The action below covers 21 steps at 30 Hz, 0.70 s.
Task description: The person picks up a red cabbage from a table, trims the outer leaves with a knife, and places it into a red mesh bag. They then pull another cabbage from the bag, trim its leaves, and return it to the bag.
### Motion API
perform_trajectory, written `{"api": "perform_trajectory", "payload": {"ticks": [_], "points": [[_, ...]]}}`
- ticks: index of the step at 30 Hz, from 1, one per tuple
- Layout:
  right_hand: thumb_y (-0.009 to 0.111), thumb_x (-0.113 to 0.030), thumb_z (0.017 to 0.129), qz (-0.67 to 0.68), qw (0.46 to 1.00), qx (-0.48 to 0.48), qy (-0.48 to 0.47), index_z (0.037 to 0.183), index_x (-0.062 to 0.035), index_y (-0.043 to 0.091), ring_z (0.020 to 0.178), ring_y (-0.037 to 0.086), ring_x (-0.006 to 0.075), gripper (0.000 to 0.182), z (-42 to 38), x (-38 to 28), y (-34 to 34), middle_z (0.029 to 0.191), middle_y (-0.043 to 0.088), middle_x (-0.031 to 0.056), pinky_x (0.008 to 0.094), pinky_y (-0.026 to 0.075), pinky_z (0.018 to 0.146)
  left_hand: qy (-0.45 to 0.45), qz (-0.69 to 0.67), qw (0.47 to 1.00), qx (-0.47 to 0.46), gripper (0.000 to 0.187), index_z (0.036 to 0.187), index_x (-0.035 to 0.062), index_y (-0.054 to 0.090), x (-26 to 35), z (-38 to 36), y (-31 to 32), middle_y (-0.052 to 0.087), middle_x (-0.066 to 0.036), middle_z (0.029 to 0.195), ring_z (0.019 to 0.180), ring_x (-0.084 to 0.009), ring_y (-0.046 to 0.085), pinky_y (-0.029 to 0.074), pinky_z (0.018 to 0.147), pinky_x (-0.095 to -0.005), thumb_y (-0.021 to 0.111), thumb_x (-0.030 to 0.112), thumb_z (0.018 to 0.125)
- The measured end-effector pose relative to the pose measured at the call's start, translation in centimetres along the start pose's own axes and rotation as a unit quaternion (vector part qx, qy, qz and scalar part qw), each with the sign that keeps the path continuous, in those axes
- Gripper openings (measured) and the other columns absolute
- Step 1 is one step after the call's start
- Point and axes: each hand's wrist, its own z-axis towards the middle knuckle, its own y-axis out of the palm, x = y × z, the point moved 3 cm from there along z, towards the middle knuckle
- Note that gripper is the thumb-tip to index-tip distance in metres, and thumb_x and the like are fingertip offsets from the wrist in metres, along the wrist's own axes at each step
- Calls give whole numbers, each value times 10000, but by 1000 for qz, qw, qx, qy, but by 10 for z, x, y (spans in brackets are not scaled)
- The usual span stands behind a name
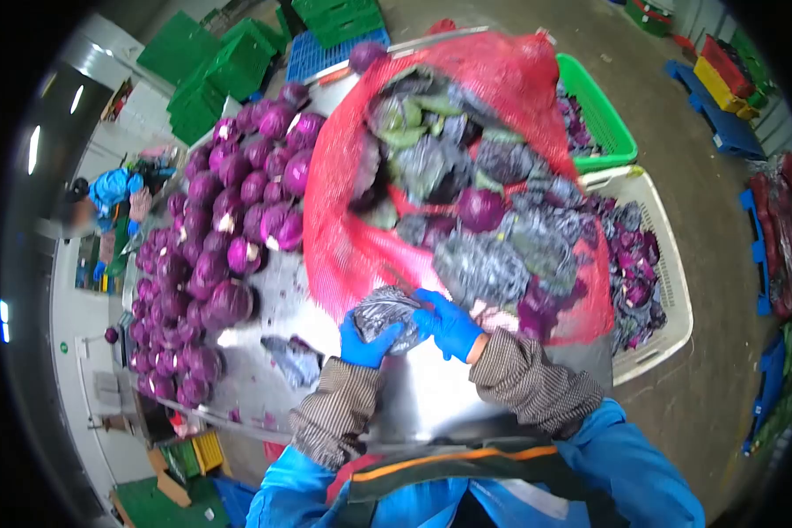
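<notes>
At the near side of a metal tabletop [277, 304], between a heap of glossy purple cabbages [230, 302] and an open red mesh sack [334, 255], a worker in blue sleeves holds one cabbage wrapped in grey-veined leaves [383, 308] just above the surface. The gloved left hand [365, 346] has it cupped from the left and below, its grip closed about the lower side, thumb turned inward. From the right comes the gloved right hand [453, 327], fingers bent and reaching over the upper right side; whether that grip has pinched a leaf or merely rests against one, I cannot tell from where I stand. Both hands are at the cabbage, the left bearing it, the right at the side facing the sack. Roundish in outline, it shows no clear long axis. A loose grey leaf [292, 361] lies on the metal to the worker's left, while a white crate [678, 299] of leaves and scraps stands beyond the sack. No brand or label is legible; a small green wall sign [63, 348] is too distant to read.
</notes>
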Motion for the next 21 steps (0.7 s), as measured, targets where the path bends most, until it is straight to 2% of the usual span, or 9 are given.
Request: {"api": "perform_trajectory", "payload": {"ticks": [2, 5, 6, 8, 10, 12, 15, 16, 21], "points": [[562, -218, 832, -180, 980, 58, -60, 1188, -35, 436, 932, 586, 314, 420, -13, 44, 6, 1043, 577, 199, 370, 458, 796, -53, 44, 996, 64, 810, 1173, -67, 385, -38, -33, -18, 538, -195, 1088, 979, -242, 550, 480, 816, -365, 834, 273, 591], [471, -271, 874, -287, 957, 25, 13, 1243, -69, 428, 1012, 555, 336, 422, -41, 76, 13, 1125, 561, 184, 384, 443, 852, -124, 12, 991, 41, 823, 1153, -77, 391, -56, -46, -32, 533, -204, 1086, 977, -246, 548, 483, 803, -379, 839, 306, 579], [463, -264, 879, -302, 953, 32, -5, 1241, -79, 431, 988, 563, 334, 407, -50, 79, 18, 1120, 563, 181, 380, 449, 838, -62, 13, 998, -3, 848, 1159, -77, 400, -28, -49, -30, 520, -231, 1107, 994, -261, 545, 481, 803, -395, 840, 338, 564], [449, -251, 890, -333, 940, 52, -48, 1237, -99, 437, 940, 581, 330, 379, -60, 82, 25, 1109, 569, 175, 373, 463, 809, 263, 271, 922, 87, 837, 1146, -70, 442, 17, -50, -35, 572, -211, 1005, 898, -277, 591, 493, 781, -383, 833, 374, 552], [431, -271, 895, -354, 934, 53, -18, 1249, -108, 431, 917, 586, 343, 389, -60, 77, 27, 1078, 580, 188, 393, 469, 792, 338, 347, 873, 53, 835, 1130, -68, 465, 54, -43, -26, 582, -192, 948, 836, -278, 602, 500, 755, -375, 825, 398, 537], [424, -266, 897, -356, 931, 71, 40, 1185, -102, 475, 827, 602, 359, 335, -63, 58, 29, 955, 610, 201, 425, 479, 739, 201, 258, 937, -126, 936, 1143, -71, 474, 4, -18, -17, 566, -207, 896, 786, -303, 596, 504, 720, -381, 818, 489, 476], [435, -251, 884, -432, 894, 113, -31, 1065, -86, 519, 766, 607, 359, 258, -65, 49, 36, 854, 619, 189, 431, 485, 683, 168, 306, 929, -119, 927, 1138, -66, 477, -37, -4, -16, 555, -213, 924, 795, -299, 587, 500, 695, -386, 813, 480, 469], [438, -227, 870, -442, 888, 123, -23, 959, -70, 532, 724, 608, 348, 203, -71, 28, 42, 791, 618, 172, 426, 486, 637, 193, 303, 929, -85, 906, 1128, -62, 482, -31, -13, -16, 554, -213, 914, 797, -308, 582, 494, 695, -395, 810, 475, 476], [405, -187, 866, -520, 845, 117, 47, 926, -54, 544, 691, 616, 336, 202, -71, 43, 54, 788, 625, 162, 426, 485, 597, 281, 281, 918, -3, 846, 1112, -52, 483, -17, -36, -9, 525, -225, 929, 835, -346, 545, 470, 727, -422, 798, 453, 510]]}}
